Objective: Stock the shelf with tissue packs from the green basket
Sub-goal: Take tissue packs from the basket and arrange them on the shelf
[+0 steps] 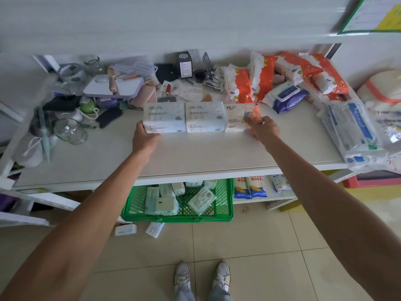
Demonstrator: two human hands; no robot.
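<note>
From the head camera we see three tissue packs standing side by side in a row on the white shelf (195, 157), each touching the next. Our left hand (145, 139) grips the near left corner of the left pack (164, 117), thumb on its end and fingers curled under the front edge. The middle pack (205, 117) stands untouched between the other two. Our right hand (263, 129) lies against the right end of the right pack (239, 117), the one with an orange pattern; its fingers (251, 123) are straight and slightly spread, pressing on the wrapper.

Below the shelf edge, the green basket (223, 211) sits on the floor with more tissue packs (200, 199) lying loose inside. Two small packs (125, 229) lie on the tiles just beside its front.
</note>
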